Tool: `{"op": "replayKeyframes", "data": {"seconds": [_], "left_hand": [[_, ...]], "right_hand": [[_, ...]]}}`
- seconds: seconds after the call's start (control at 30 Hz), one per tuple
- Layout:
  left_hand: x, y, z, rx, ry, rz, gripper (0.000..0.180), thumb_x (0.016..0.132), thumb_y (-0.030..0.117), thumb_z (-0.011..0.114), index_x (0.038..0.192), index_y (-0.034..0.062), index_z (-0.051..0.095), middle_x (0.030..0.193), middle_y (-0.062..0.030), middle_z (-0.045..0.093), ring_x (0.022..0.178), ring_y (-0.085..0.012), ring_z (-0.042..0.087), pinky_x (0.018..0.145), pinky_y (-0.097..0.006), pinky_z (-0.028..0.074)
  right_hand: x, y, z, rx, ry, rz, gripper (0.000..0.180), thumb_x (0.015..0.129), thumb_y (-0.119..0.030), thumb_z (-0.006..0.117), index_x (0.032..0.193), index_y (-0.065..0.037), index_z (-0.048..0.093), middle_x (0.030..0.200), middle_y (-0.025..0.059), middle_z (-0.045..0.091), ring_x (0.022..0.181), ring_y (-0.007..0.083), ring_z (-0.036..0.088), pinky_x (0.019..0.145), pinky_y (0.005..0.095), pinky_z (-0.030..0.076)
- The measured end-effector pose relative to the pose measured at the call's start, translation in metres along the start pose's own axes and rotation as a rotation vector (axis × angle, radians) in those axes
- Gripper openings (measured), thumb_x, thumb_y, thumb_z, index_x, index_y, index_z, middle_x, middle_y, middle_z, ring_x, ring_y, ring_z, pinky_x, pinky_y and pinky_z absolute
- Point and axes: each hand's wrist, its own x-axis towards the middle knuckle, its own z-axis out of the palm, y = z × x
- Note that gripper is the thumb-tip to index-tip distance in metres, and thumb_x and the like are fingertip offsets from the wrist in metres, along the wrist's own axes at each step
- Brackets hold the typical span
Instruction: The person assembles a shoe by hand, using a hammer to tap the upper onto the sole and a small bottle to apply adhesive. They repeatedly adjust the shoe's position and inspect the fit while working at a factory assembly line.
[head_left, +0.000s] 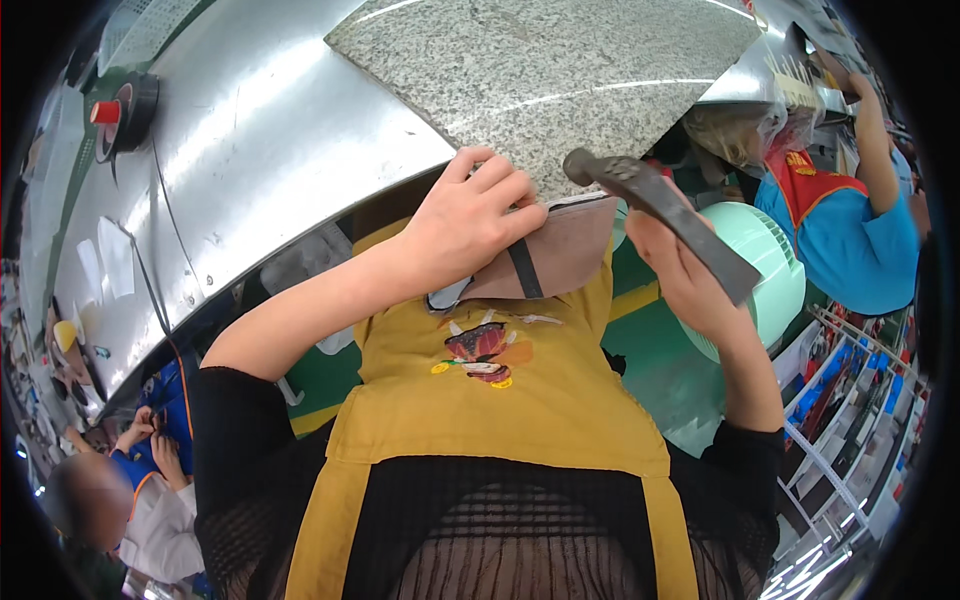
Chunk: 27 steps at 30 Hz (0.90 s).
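My left hand (pixel 465 220) is closed on a dusky brown leather-like piece (pixel 575 250) with a black stripe across it. Its upper edge meets the near edge of a speckled granite slab (pixel 560 90), and the rest hangs down over my lap. In my right hand (pixel 690 275) is a dark metal hammer (pixel 650 190), held just right of the piece. The rounded end of its head points toward the slab, while the broad flat end reaches back over my hand. My fingers and the head hide most of the handle.
A metal worktable (pixel 250 130) extends left, carrying a black round holder with a red knob (pixel 105 112). A pale green fan (pixel 765 260) stands beside my right arm. Co-workers sit at the right in a blue top (pixel 840 250) and at the lower left. A wire rack (pixel 830 450) stands lower right.
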Motion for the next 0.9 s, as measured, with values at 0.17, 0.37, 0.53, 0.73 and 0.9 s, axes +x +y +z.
{"op": "replayKeyframes", "data": {"seconds": [0.17,0.37,0.53,0.73,0.9], "left_hand": [[-0.001,0.0,0.002,0.065,0.004,0.032,0.024,0.07,0.011,0.06,0.095,0.0121,0.061,0.088,0.0,0.053,0.087,-0.0185,0.052,0.089,-0.037,0.041],[-0.004,0.006,0.002,0.116,0.038,0.015,0.023,0.071,0.012,0.06,0.094,0.0131,0.061,0.088,0.0011,0.053,0.088,-0.0174,0.053,0.092,-0.039,0.04],[-0.007,0.001,0.005,-0.041,0.087,-0.168,0.02,0.07,0.011,0.061,0.09,0.0147,0.062,0.084,0.0028,0.054,0.086,-0.0156,0.053,0.094,-0.042,0.038],[-0.008,0.006,0.002,0.106,0.104,-0.039,0.018,0.07,0.01,0.062,0.088,0.0148,0.063,0.082,0.0032,0.053,0.082,-0.0149,0.053,0.094,-0.041,0.039],[-0.009,0.007,0.005,0.105,0.12,-0.05,0.018,0.07,0.011,0.062,0.088,0.014,0.062,0.082,0.0031,0.052,0.081,-0.0146,0.053,0.093,-0.041,0.04]], "right_hand": [[-0.001,0.006,0.009,-0.164,-0.107,-0.003,0.017,0.098,-0.01,0.043,0.108,0.002,0.05,0.076,0.0052,0.045,0.064,0.0117,0.04,0.058,0.026,0.036],[0.002,-0.013,0.004,-0.101,-0.018,0.008,0.029,0.087,-0.002,0.052,0.115,-0.004,0.052,0.083,0.0169,0.059,0.076,0.0388,0.058,0.068,0.0347,0.048],[0.003,-0.001,0.012,-0.201,-0.17,0.07,0.023,0.093,-0.007,0.048,0.115,0.001,0.047,0.078,0.0105,0.052,0.067,0.0213,0.049,0.065,0.0318,0.044],[0.001,-0.016,0.007,-0.101,-0.061,0.037,0.019,0.095,-0.009,0.046,0.112,0.001,0.046,0.076,0.0084,0.047,0.068,0.0172,0.047,0.063,0.0305,0.042],[0.001,-0.001,0.021,-0.238,-0.131,0.0,0.018,0.094,-0.009,0.048,0.11,0.002,0.047,0.07,0.0095,0.045,0.061,0.0239,0.046,0.061,0.0313,0.041]]}}
